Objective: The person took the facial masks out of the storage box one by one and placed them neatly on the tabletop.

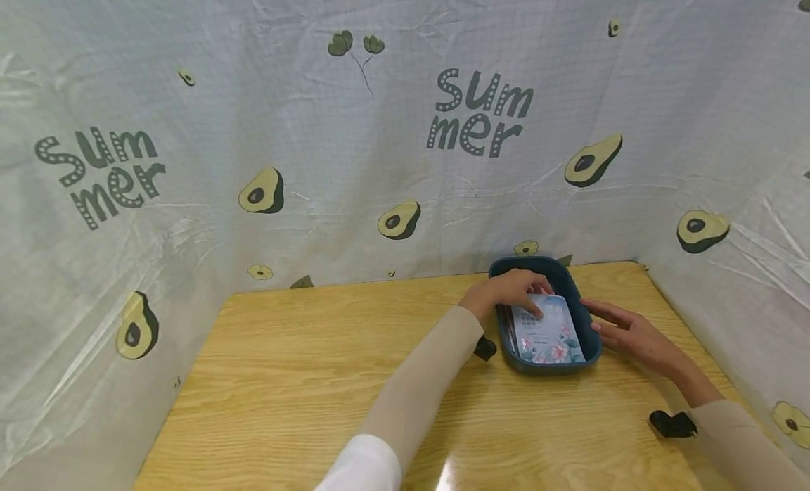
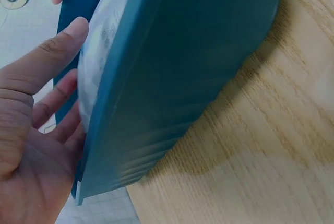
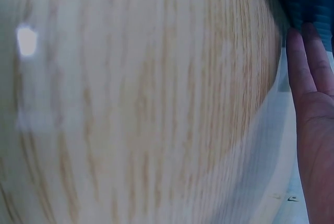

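Note:
A dark blue plastic basket (image 1: 588, 329) stands on the table near the back right. A flat, pale packet (image 1: 549, 336) printed with pink flowers lies in it, on top of other thin items whose edges show at its left. My left hand (image 1: 509, 288) reaches over the basket's left rim and holds the packet's upper left edge. Its thumb lies over the face; in the left wrist view the other fingertips pass out of sight behind the packet (image 2: 99, 70). Against the basket's right outer wall, my right hand (image 1: 639, 340) rests extended fingers (image 3: 301, 67).
The wooden table (image 1: 329, 364) runs left and forward of the basket. White cloth (image 1: 354, 139) with avocado prints hangs at the back and both sides, close behind the basket. Dark wrist cameras (image 1: 673, 424) sit at both wrists.

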Motion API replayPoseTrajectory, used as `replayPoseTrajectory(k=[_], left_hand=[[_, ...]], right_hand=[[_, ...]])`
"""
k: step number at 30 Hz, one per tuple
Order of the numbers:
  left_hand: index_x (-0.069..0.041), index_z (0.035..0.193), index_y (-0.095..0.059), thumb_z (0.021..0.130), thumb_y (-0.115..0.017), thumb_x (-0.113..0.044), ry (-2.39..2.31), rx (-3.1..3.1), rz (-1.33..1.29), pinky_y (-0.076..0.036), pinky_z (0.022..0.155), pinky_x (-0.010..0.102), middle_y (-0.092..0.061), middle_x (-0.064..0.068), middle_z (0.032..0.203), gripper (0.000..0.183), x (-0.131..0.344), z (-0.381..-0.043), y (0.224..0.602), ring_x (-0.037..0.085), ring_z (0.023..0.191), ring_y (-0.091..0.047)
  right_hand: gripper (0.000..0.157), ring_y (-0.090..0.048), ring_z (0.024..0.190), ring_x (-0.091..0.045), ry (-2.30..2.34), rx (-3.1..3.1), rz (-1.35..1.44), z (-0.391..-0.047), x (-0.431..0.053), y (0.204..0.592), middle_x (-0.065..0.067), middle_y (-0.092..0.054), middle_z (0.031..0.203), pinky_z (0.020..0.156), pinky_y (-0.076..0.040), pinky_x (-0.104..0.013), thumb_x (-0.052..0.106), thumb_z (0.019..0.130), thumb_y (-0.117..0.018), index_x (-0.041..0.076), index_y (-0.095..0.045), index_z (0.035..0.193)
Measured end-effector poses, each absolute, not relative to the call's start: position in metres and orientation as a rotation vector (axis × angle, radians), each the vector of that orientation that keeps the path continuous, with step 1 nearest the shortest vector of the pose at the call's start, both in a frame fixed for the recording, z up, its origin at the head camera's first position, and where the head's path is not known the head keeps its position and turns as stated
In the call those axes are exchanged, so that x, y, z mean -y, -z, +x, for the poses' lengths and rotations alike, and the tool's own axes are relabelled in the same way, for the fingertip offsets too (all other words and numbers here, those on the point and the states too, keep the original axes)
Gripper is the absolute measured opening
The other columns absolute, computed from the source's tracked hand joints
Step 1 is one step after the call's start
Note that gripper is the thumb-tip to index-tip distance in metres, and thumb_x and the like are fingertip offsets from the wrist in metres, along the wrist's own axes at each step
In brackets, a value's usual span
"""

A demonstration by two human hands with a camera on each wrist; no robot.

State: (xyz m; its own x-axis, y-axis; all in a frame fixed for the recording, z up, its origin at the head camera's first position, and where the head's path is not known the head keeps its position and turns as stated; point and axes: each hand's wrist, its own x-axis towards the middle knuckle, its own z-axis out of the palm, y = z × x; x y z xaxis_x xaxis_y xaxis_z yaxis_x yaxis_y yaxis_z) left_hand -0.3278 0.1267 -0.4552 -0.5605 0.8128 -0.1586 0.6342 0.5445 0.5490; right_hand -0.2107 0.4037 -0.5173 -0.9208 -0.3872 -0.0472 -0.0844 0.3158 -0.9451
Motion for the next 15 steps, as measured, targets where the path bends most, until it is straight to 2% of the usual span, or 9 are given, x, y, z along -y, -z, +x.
replayPoseTrajectory(k=[4, 7, 12, 15], left_hand=[[-0.021, 0.129, -0.068, 0.089, -0.082, -0.020, -0.705, -2.386, 1.159, -0.040, 0.102, 0.012, -0.063, -0.008, 0.130, 0.042, -0.121, -0.327, 0.455, 0.006, 0.117, -0.054], [-0.021, 0.122, -0.072, 0.089, -0.081, -0.015, -0.783, -2.403, 1.132, -0.040, 0.102, 0.013, -0.065, -0.010, 0.127, 0.035, -0.117, -0.326, 0.456, 0.005, 0.114, -0.053], [-0.018, 0.096, -0.079, 0.086, -0.085, -0.021, -0.975, -2.527, 0.945, -0.044, 0.078, 0.012, -0.069, -0.011, 0.101, 0.012, -0.116, -0.320, 0.460, 0.006, 0.091, -0.056], [-0.018, 0.087, -0.082, 0.084, -0.086, -0.024, -1.088, -2.615, 0.762, -0.044, 0.068, 0.014, -0.071, -0.012, 0.092, 0.008, -0.118, -0.315, 0.463, 0.007, 0.083, -0.055]], right_hand=[[0.056, -0.048, 0.123, 0.014, 1.655, -2.303, -0.437, -0.212, -0.401, 0.517, 0.001, -0.036, 0.159, 0.095, -0.050, -0.016, 0.017, 0.109, -0.050, 0.007, -0.029, 0.160], [0.056, -0.048, 0.124, 0.015, 1.657, -2.301, -0.436, -0.212, -0.400, 0.517, -0.002, -0.034, 0.160, 0.095, -0.050, -0.015, 0.018, 0.109, -0.050, 0.007, -0.029, 0.160], [0.056, -0.046, 0.122, 0.017, 1.622, -2.341, -0.416, -0.210, -0.400, 0.519, -0.015, -0.030, 0.163, 0.095, -0.049, -0.014, 0.020, 0.109, -0.050, 0.008, -0.030, 0.160], [0.056, -0.046, 0.121, 0.018, 1.602, -2.367, -0.396, -0.209, -0.400, 0.520, -0.021, -0.027, 0.163, 0.094, -0.049, -0.014, 0.021, 0.109, -0.050, 0.009, -0.030, 0.160]])
